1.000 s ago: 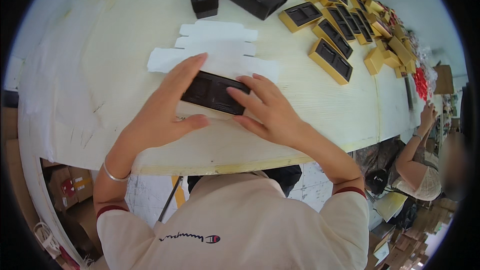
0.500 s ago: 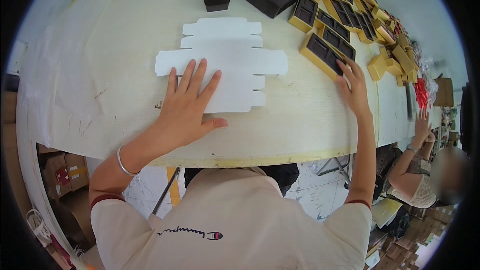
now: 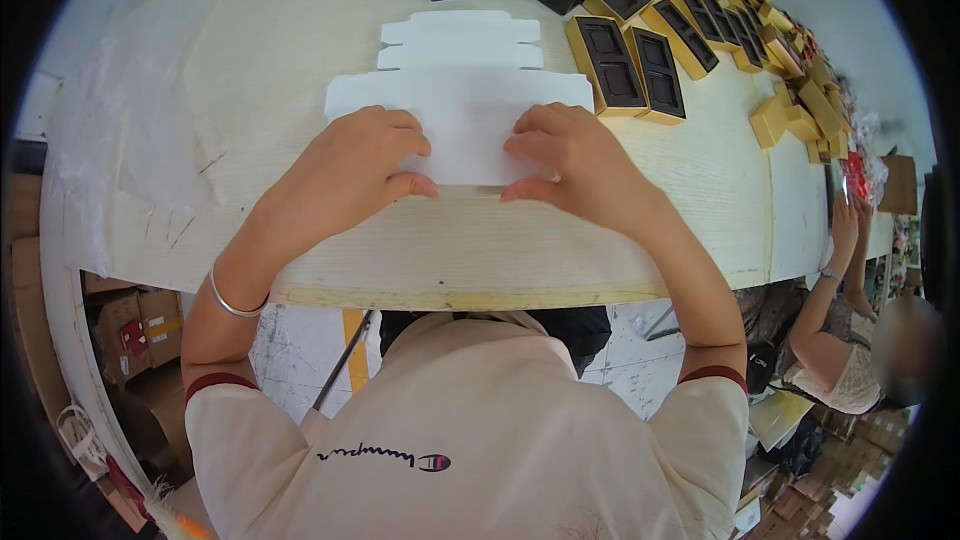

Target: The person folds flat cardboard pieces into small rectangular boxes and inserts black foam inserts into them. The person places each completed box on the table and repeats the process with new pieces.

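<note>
Both hands, left hand [image 3: 345, 165] and right hand [image 3: 580, 165], pinch the near edge of a flat white carton blank [image 3: 465, 105] with curled fingers on the surface [image 3: 450, 250].

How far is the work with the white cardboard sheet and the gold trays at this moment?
Done: several gold trays with black inserts lie in a row. In hand: left hand and right hand grip the near edge of the flat white box blank. Left: the blank is not yet folded.

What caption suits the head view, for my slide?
Left hand and right hand press a flat white carton blank on the table.
</note>
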The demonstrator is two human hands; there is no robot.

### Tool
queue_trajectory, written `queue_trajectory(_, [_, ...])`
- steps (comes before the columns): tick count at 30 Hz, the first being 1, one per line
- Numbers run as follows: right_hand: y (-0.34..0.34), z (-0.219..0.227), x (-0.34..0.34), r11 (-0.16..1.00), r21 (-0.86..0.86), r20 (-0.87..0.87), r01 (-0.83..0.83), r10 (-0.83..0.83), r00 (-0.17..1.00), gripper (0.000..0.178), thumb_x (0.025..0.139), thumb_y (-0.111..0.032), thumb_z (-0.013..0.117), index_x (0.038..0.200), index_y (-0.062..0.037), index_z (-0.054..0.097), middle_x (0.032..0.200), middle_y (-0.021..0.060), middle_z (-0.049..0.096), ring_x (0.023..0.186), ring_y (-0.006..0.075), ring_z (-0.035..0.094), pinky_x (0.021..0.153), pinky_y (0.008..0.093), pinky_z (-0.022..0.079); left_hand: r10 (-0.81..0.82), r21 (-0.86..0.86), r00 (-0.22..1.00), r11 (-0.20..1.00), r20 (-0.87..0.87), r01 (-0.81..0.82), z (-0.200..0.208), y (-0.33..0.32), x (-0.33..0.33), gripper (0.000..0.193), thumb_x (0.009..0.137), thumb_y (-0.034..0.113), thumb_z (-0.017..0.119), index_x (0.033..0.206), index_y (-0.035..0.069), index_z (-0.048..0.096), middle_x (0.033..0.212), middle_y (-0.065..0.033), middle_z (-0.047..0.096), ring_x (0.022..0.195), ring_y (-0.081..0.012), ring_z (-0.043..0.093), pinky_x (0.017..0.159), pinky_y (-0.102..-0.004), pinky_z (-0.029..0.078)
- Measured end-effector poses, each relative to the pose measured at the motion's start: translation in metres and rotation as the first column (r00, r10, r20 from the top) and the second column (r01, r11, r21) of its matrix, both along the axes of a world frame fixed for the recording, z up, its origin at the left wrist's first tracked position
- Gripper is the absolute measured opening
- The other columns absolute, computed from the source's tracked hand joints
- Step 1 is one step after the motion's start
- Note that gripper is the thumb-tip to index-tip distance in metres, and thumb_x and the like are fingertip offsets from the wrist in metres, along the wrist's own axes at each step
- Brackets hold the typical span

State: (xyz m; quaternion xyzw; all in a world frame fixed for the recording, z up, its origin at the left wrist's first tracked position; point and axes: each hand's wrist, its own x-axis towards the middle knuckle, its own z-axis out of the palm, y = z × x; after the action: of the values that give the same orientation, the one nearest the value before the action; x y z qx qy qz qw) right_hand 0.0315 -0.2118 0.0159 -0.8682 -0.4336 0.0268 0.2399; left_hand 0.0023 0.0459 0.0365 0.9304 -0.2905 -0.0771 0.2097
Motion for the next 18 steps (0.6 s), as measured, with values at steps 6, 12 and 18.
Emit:
queue_trajectory(6, [0.011,-0.008,0.019,0.958,0.165,-0.207,0.235,-0.200,0.958,0.012,0.083,-0.014,0.064,0.087,-0.0020,0.065,0.088,0.0134,0.060,0.082,0.0294,0.057,0.070,0.0373,0.047,0.291,-0.024,0.950,0.955,-0.110,-0.295,-0.010,-0.013,0.013,0.012,0.082,0.010,0.064,0.092,0.003,0.065,0.101,-0.0082,0.064,0.094,-0.0258,0.059,0.077,-0.0350,0.048])
queue_trajectory(12, [0.019,-0.028,0.006,0.998,0.041,0.531,-0.041,0.013,0.847,0.021,0.076,-0.011,0.065,0.094,-0.0018,0.059,0.098,0.0114,0.054,0.091,0.0262,0.054,0.080,0.0354,0.045,0.120,-0.100,0.886,0.992,0.448,-0.083,-0.049,-0.006,0.017,0.016,0.080,0.012,0.067,0.095,0.006,0.064,0.095,-0.0051,0.059,0.092,-0.0226,0.055,0.075,-0.0338,0.048])
queue_trajectory(18, [0.021,-0.024,0.010,0.988,-0.137,0.511,-0.077,0.137,0.849,0.019,0.074,-0.008,0.061,0.091,0.0014,0.059,0.088,0.0094,0.053,0.086,0.0223,0.052,0.079,0.0322,0.045,0.010,-0.134,0.919,0.990,0.393,0.046,-0.042,0.002,0.014,0.020,0.076,0.012,0.070,0.093,0.003,0.063,0.093,-0.0058,0.058,0.085,-0.0235,0.056,0.074,-0.0332,0.048])
